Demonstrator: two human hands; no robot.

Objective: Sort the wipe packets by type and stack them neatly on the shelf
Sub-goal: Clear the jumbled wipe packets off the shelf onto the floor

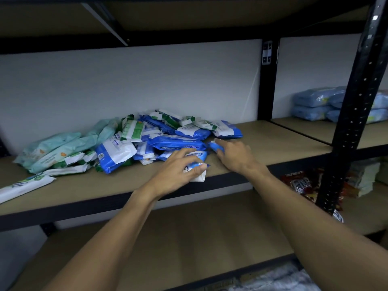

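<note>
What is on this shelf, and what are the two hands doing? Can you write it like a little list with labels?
place: shelf in a black metal rack
pile: blue-and-white and green-and-white wipe packets, jumbled together
pale green packets: at the pile's left end
lone packet: white and green, lying apart at the far left
left hand: grips a blue-and-white packet at the shelf's front edge
right hand: fingers on a small blue packet; grip unclear
next bay: light blue packs, stacked
</note>
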